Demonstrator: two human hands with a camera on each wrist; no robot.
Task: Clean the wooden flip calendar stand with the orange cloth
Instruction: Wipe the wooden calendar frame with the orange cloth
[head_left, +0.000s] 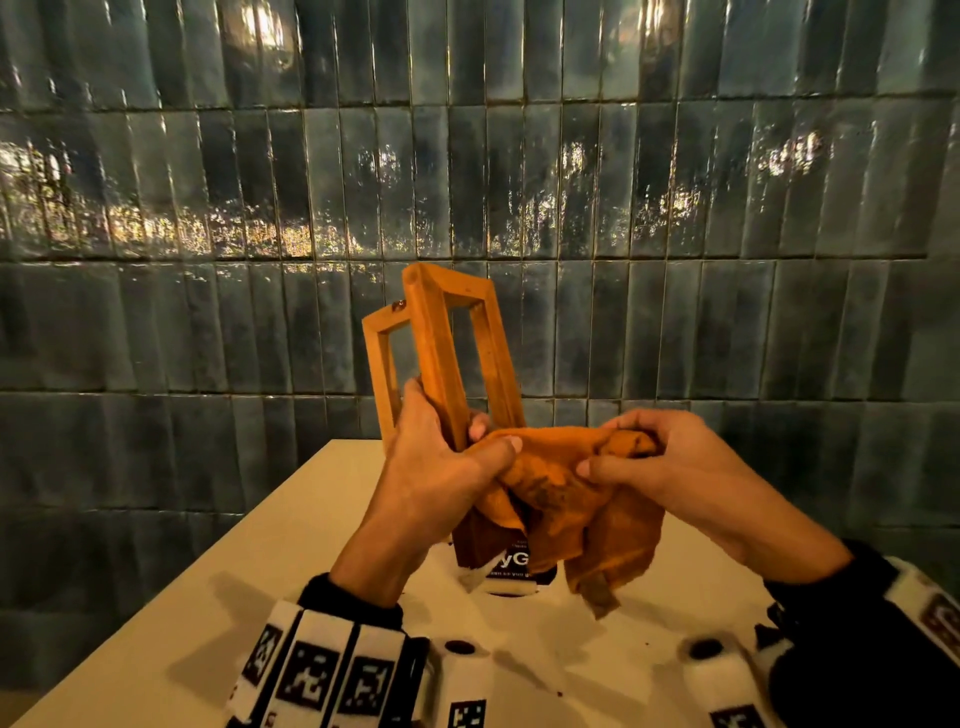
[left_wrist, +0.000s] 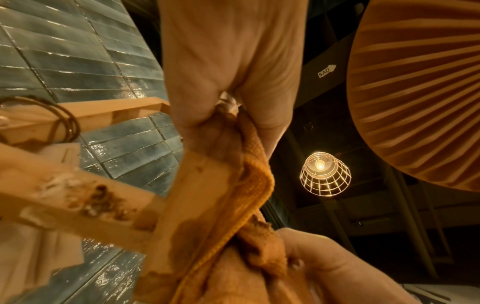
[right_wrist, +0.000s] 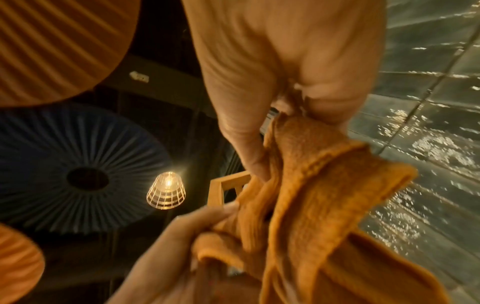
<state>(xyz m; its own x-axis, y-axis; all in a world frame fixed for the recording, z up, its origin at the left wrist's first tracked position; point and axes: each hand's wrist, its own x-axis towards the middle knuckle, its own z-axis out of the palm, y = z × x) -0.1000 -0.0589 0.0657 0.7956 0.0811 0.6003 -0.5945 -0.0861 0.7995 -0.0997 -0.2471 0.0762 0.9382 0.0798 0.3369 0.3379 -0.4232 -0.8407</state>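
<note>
The wooden calendar stand (head_left: 441, 353) is held up above the table, its open frames pointing away from me toward the wall. My left hand (head_left: 441, 457) grips its lower bar, and its thumb also presses a fold of the orange cloth (head_left: 561, 499). My right hand (head_left: 654, 462) pinches the bunched cloth just right of the stand; the rest of the cloth hangs down over a dark card. In the left wrist view the stand (left_wrist: 85, 203) shows brown smears and the cloth (left_wrist: 249, 185) lies against its bar. In the right wrist view the cloth (right_wrist: 324, 201) drapes from my fingers.
A cream table (head_left: 260, 561) lies below my hands, its corner near the dark tiled wall (head_left: 675, 208). A dark card with white lettering (head_left: 514, 564) stands on the table under the cloth. Small dark crumbs dot the tabletop. Hanging lamps (left_wrist: 324, 174) show overhead.
</note>
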